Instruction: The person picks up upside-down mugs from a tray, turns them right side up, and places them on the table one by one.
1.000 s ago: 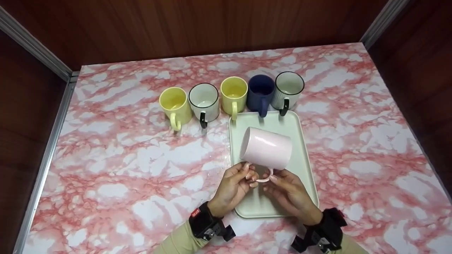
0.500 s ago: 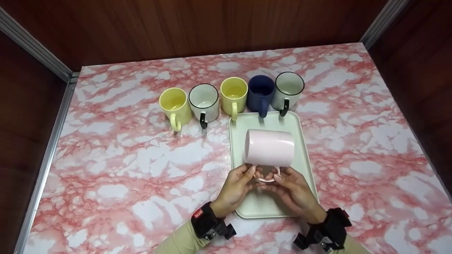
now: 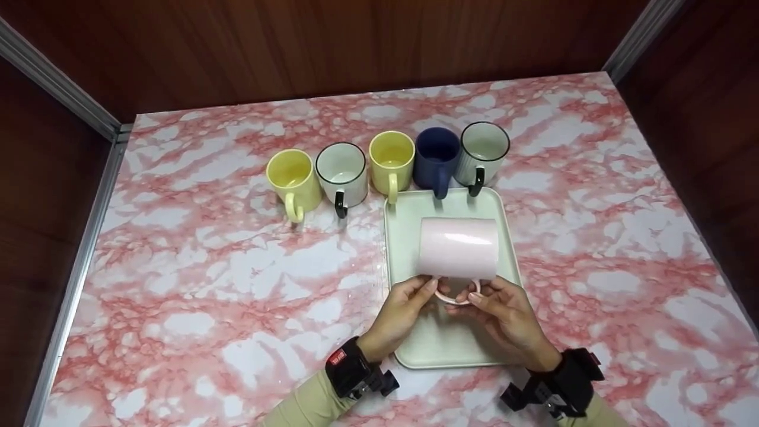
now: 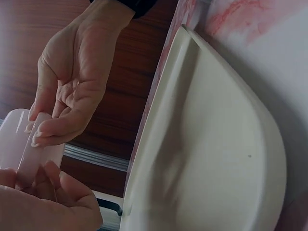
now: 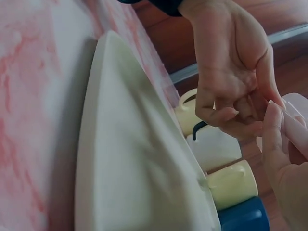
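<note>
A pale pink mug (image 3: 458, 246) is held on its side above a cream tray (image 3: 439, 347), its handle toward the person. With thumb and fingers, the left hand (image 3: 396, 314) pinches the handle's left end. At the other end, the right hand (image 3: 514, 317) pinches the same handle (image 3: 456, 301). In the left wrist view, both hands meet at the pink handle (image 4: 31, 156), and the mug's body is partly cut off by the frame. The right wrist view has the left hand (image 5: 231, 62) reaching the mug from above.
Behind the tray stand a yellow mug (image 3: 295, 184), a white mug with black handle (image 3: 343, 172), another yellow mug (image 3: 392, 163), a navy mug (image 3: 436, 157) and a second white mug (image 3: 485, 145), all upright. Dark wood panels (image 3: 356, 47) enclose the marbled table (image 3: 237, 284).
The pink mug has turned from tilted to level and shifted slightly right. Both hands have moved a little right with it, still on the handle. The other mugs and tray stay put.
</note>
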A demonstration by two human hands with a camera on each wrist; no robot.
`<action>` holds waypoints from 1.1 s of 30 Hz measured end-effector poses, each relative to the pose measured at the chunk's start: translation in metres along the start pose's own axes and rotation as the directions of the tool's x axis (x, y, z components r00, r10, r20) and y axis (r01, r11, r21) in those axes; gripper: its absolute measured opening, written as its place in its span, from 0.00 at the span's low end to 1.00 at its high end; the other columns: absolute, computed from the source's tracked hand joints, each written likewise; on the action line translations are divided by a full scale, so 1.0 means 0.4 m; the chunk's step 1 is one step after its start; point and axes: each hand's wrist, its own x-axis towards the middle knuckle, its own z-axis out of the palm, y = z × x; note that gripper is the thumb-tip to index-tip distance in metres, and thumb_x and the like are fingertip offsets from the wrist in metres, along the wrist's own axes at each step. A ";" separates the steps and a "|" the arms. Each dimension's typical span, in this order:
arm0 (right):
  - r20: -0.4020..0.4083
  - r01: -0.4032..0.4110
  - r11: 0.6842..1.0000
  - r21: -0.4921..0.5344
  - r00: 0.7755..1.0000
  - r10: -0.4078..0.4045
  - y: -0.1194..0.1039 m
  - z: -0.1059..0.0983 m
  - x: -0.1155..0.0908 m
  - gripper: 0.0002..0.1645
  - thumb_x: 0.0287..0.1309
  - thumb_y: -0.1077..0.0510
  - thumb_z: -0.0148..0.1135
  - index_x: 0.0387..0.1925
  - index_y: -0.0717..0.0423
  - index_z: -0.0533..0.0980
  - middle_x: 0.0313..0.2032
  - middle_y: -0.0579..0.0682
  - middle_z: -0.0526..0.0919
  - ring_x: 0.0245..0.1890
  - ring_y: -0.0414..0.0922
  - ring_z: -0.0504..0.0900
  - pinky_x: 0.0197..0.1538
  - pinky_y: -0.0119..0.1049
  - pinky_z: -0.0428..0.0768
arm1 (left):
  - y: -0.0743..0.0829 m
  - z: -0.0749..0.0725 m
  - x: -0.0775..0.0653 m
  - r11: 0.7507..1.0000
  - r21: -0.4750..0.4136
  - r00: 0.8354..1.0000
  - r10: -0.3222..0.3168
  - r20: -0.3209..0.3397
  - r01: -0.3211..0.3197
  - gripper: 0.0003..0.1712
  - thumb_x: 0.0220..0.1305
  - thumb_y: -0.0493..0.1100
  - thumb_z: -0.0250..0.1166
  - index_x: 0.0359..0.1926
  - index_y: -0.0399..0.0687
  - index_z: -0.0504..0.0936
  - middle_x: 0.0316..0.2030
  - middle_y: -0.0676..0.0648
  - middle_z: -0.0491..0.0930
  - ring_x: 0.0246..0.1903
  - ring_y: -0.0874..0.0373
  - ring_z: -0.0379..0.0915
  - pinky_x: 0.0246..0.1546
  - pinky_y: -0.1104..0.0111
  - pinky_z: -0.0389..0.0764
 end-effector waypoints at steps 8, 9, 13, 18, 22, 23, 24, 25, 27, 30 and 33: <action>-0.090 0.043 0.993 -0.112 0.995 -0.053 -0.042 -0.031 0.003 0.18 0.56 0.83 0.35 0.45 0.77 0.69 0.37 0.61 0.78 0.39 0.52 0.80 0.45 0.49 0.76 | 0.017 -0.032 0.005 0.998 0.060 1.000 0.019 -0.017 -0.018 0.21 0.69 0.40 0.49 0.56 0.29 0.69 0.45 0.36 0.77 0.46 0.42 0.71 0.49 0.51 0.69; -0.109 0.041 0.991 -0.128 0.993 -0.055 -0.050 -0.038 0.003 0.18 0.56 0.83 0.36 0.43 0.76 0.70 0.37 0.61 0.78 0.39 0.52 0.80 0.45 0.48 0.76 | 0.019 -0.039 0.005 0.997 0.076 0.999 0.028 -0.022 -0.027 0.21 0.69 0.41 0.49 0.56 0.29 0.68 0.46 0.36 0.76 0.47 0.43 0.71 0.49 0.51 0.69; -0.204 0.025 0.980 -0.197 0.977 -0.066 -0.070 -0.082 -0.005 0.09 0.57 0.78 0.45 0.40 0.78 0.69 0.36 0.61 0.78 0.38 0.53 0.80 0.44 0.50 0.76 | 0.031 -0.075 0.005 0.995 0.082 0.996 0.056 -0.062 -0.051 0.23 0.69 0.43 0.49 0.57 0.29 0.68 0.48 0.39 0.76 0.48 0.49 0.69 0.50 0.53 0.67; -0.233 0.071 0.978 -0.195 0.965 -0.117 -0.055 -0.221 -0.032 0.10 0.58 0.77 0.47 0.42 0.82 0.65 0.37 0.66 0.75 0.39 0.60 0.78 0.44 0.57 0.74 | 0.050 -0.117 -0.002 0.997 0.041 0.990 0.066 -0.123 -0.062 0.24 0.69 0.44 0.50 0.57 0.30 0.68 0.48 0.41 0.75 0.49 0.50 0.68 0.50 0.55 0.66; -0.267 0.090 0.978 -0.189 0.953 -0.140 -0.061 -0.299 -0.043 0.12 0.58 0.78 0.46 0.43 0.84 0.61 0.38 0.69 0.74 0.40 0.64 0.77 0.43 0.59 0.73 | 0.058 -0.138 -0.008 0.996 0.044 0.987 0.083 -0.140 -0.078 0.23 0.69 0.44 0.50 0.56 0.28 0.68 0.49 0.39 0.75 0.51 0.45 0.67 0.50 0.54 0.66; -0.276 0.093 0.977 -0.193 0.950 -0.145 -0.067 -0.310 -0.043 0.13 0.58 0.78 0.47 0.43 0.85 0.60 0.38 0.70 0.75 0.39 0.64 0.77 0.43 0.59 0.73 | 0.060 -0.141 -0.009 0.996 0.030 0.986 0.083 -0.146 -0.080 0.23 0.69 0.43 0.50 0.56 0.28 0.68 0.49 0.39 0.74 0.51 0.43 0.66 0.50 0.53 0.66; -0.285 0.089 0.976 -0.197 0.948 -0.144 -0.073 -0.323 -0.044 0.14 0.57 0.77 0.48 0.44 0.85 0.60 0.38 0.71 0.75 0.39 0.64 0.78 0.42 0.58 0.73 | 0.060 -0.144 -0.009 0.997 0.012 0.985 0.082 -0.150 -0.081 0.23 0.68 0.42 0.50 0.55 0.26 0.68 0.49 0.38 0.74 0.51 0.42 0.66 0.51 0.52 0.66; -0.294 0.085 0.982 -0.169 0.947 -0.132 -0.087 -0.312 -0.040 0.12 0.57 0.77 0.49 0.42 0.83 0.62 0.37 0.70 0.76 0.38 0.63 0.79 0.42 0.56 0.75 | 0.060 -0.147 -0.009 0.997 -0.005 0.985 0.080 -0.154 -0.082 0.23 0.68 0.42 0.50 0.55 0.25 0.68 0.49 0.37 0.74 0.51 0.41 0.65 0.51 0.52 0.66; -0.312 0.087 0.979 -0.183 0.939 -0.142 -0.102 -0.330 -0.036 0.13 0.56 0.77 0.51 0.43 0.83 0.63 0.37 0.71 0.77 0.37 0.63 0.79 0.41 0.56 0.75 | 0.062 -0.152 -0.011 0.997 -0.024 0.983 0.072 -0.171 -0.077 0.22 0.68 0.41 0.51 0.54 0.25 0.68 0.48 0.37 0.74 0.51 0.40 0.65 0.51 0.51 0.66; -0.348 0.077 0.979 -0.191 0.927 -0.140 -0.123 -0.365 -0.028 0.11 0.56 0.77 0.51 0.42 0.79 0.65 0.36 0.71 0.78 0.37 0.63 0.79 0.41 0.56 0.75 | 0.064 -0.160 -0.013 0.997 -0.030 0.978 0.064 -0.197 -0.071 0.22 0.68 0.41 0.51 0.53 0.25 0.69 0.48 0.36 0.74 0.51 0.41 0.65 0.49 0.53 0.68; -0.404 0.057 0.959 -0.276 0.899 -0.170 -0.135 -0.421 -0.017 0.14 0.55 0.76 0.53 0.42 0.80 0.64 0.35 0.71 0.78 0.36 0.63 0.79 0.40 0.56 0.75 | 0.067 -0.166 -0.017 0.998 -0.021 0.975 0.061 -0.213 -0.067 0.22 0.68 0.42 0.51 0.53 0.25 0.70 0.47 0.36 0.74 0.50 0.43 0.66 0.47 0.55 0.68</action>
